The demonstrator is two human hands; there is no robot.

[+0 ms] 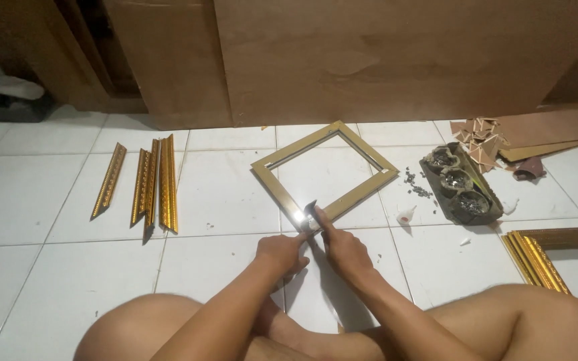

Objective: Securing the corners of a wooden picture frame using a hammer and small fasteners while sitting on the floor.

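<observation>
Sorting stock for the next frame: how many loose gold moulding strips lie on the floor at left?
4: one strip alone farthest left, then three close together. More moulding lies at the right edge.

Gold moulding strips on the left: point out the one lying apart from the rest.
The leftmost gold strip: it lies alone with bare tile around it, while the other strips lie bunched together to its right.

Single view from a camera worn on the person's head, looking down and forward across the tiled floor (222,194). Knees and forearms fill the near edge; wooden boards (382,60) close the far side, apparently close.
</observation>
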